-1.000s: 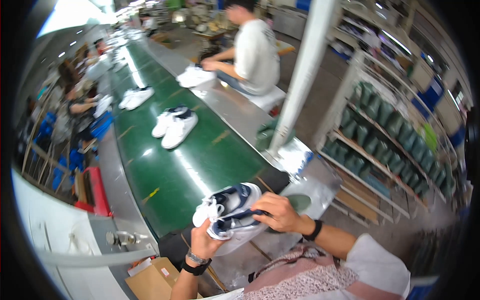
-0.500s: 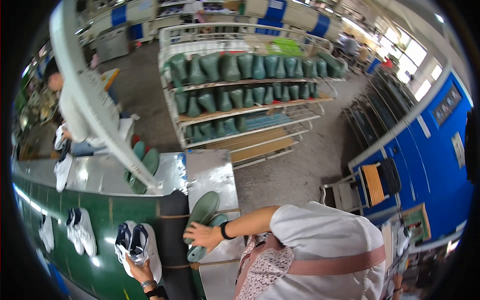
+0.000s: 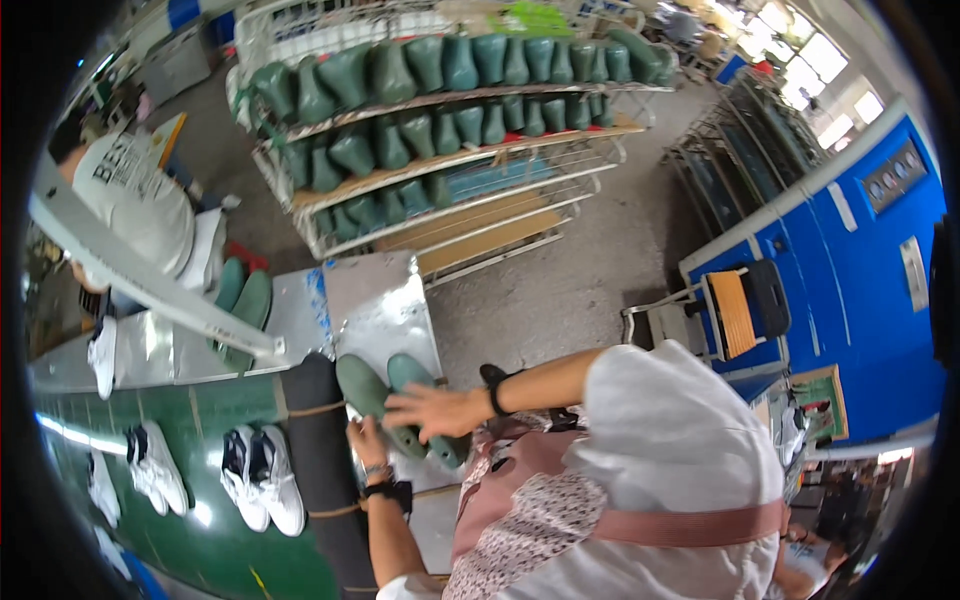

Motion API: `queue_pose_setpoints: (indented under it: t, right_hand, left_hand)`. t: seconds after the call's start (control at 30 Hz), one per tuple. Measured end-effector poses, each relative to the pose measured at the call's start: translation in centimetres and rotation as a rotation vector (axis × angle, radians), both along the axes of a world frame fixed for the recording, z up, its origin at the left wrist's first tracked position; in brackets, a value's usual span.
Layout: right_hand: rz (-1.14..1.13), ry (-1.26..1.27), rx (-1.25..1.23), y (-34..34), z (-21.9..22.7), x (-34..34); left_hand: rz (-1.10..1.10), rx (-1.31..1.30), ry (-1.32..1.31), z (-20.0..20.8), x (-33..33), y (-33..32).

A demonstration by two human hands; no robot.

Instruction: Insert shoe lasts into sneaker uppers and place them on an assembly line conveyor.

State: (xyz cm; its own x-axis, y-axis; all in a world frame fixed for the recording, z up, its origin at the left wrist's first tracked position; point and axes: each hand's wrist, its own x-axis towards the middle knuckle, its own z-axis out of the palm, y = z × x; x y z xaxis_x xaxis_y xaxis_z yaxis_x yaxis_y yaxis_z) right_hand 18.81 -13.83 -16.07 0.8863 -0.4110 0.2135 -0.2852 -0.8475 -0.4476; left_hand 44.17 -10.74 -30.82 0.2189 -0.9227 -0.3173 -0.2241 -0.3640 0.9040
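Two green shoe lasts lie side by side on the metal tabletop in front of me: a darker left last (image 3: 360,382) and a bluish right last (image 3: 408,371). My right hand (image 3: 440,411) reaches across them from the right, fingers spread, covering their middles. Beside the left last's near end is my left hand (image 3: 368,446), its fingers bent and partly hidden; whether it grips the last cannot be made out. On the green belt to the left stands a pair of white sneakers (image 3: 283,495) with dark linings, apart from both hands.
A dark padded roll (image 3: 325,440) runs between belt and tabletop. More white sneakers (image 3: 160,470) stand farther left. Other green lasts (image 3: 250,305) lie beyond a white post (image 3: 150,270). A rack (image 3: 530,215) full of lasts stands ahead, a blue cabinet (image 3: 840,290) at right.
My left hand has let go of the white sneakers and moved right to the lasts. My right hand stays over the lasts, which now lie farther apart. The view has shifted.
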Motion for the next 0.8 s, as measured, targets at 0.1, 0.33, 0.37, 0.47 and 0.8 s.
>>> queue_pose_setpoints:
  t: [0.1,0.33,0.37,0.47,0.8]
  right_hand:
    - [-0.573,0.012,0.472,2.2,-0.5,-2.3]
    - [-0.811,0.277,1.366,3.7,-3.3,-1.1]
    - [-0.821,0.31,1.341,3.5,-3.2,-1.1]
    - [-0.779,0.201,1.375,2.3,-2.7,-5.2]
    - [-0.83,-0.377,1.542,-8.7,3.1,-27.9]
  left_hand:
    - [0.199,-0.103,-0.157,-2.0,-5.1,1.4]
    - [0.278,0.185,0.211,2.0,-5.8,2.5]
    - [0.24,0.292,0.215,2.4,-5.7,2.7]
    - [0.283,0.195,0.374,5.8,-9.2,3.3]
    - [-0.05,-0.123,0.506,17.3,-29.9,-10.5]
